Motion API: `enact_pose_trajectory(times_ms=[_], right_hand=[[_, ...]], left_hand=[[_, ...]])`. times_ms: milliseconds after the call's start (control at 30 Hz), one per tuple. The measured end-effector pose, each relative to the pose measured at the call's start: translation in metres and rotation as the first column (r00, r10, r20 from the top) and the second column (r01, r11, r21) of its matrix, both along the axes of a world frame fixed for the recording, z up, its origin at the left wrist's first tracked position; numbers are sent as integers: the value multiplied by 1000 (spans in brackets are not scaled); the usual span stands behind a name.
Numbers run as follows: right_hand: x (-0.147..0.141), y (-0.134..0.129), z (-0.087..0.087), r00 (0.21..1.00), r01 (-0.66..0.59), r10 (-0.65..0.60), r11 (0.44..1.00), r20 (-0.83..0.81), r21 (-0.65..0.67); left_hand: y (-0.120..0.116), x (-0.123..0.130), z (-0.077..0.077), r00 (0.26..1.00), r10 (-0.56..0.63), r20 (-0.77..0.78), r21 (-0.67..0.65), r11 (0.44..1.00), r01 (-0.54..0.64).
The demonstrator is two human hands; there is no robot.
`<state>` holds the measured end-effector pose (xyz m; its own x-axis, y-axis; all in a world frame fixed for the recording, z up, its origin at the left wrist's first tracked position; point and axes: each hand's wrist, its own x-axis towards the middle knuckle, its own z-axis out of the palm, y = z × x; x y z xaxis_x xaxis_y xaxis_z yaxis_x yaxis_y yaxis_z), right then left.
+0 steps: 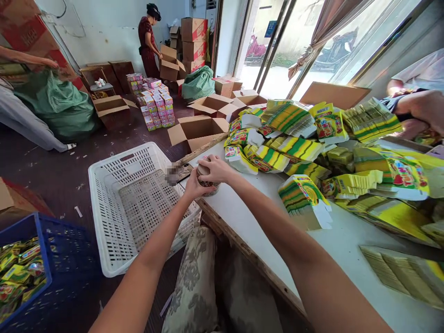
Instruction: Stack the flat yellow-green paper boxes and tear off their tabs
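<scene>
A small round jar (207,184) with dark, speckled contents stands near the left corner of the white table (239,203). My left hand (194,186) is wrapped round its side. Over its top, the fingers of my right hand (214,169) are closed on the lid area. A phone (183,172) lies at the table corner just left of the jar, partly blurred. Flat yellow and green printed cartons (267,157) lie in stacks on the table to the right of my hands.
A white plastic basket (130,208) sits left of the table, with a blue crate (65,249) of yellow packets beyond. Open cardboard boxes (199,129) stand behind. One person (149,41) handles a box at the back; others are at the left and right edges.
</scene>
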<state>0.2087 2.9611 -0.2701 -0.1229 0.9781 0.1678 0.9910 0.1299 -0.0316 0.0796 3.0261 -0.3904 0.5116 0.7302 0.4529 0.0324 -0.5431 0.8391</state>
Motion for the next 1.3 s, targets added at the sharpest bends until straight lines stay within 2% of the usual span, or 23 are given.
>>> enact_pose_trajectory(times_ms=[67,133,233,333,433,500,600,767,867,933,1067,1200,1300], right_hand=[[11,3,3,996,-86,86,995,3,-40],[17,5,3,993,-120,120,991,-6,-52],[18,2,-4,997,-80,81,996,-14,23],[12,-2,-11,999,-3,7,996,-37,93],[7,-4,-11,997,40,-33,994,-64,105],[7,-4,-8,997,32,-25,995,-77,93],[16,-1,-5,994,-43,48,997,-102,58],[37,8,-1,949,-284,284,959,-136,17],[46,12,1,901,-414,409,910,-143,-8],[50,13,3,870,-480,472,877,-144,-24],[57,11,5,822,-562,549,825,-152,-65],[62,9,6,764,-638,621,768,-174,-61],[64,6,6,746,-658,642,751,-175,-55]], left_hand=[[1,0,-1,1000,14,-5,38,999,-14],[1,0,-2,999,35,-25,67,997,-33],[-4,4,-3,999,34,-26,50,998,-32],[-12,12,-1,997,48,60,-24,999,-46],[-17,19,4,992,96,81,-100,991,-88],[-18,20,8,993,107,59,-100,990,-101],[-15,18,12,995,94,33,-58,994,-92],[-7,16,12,999,46,-30,-38,998,-47],[-1,14,15,999,-31,-27,-18,999,31],[2,13,17,991,-130,-16,-9,991,130],[10,13,21,948,-316,-29,-60,948,314],[15,15,22,918,-397,-2,-79,915,395],[19,16,23,890,-456,-3,-149,880,450]])
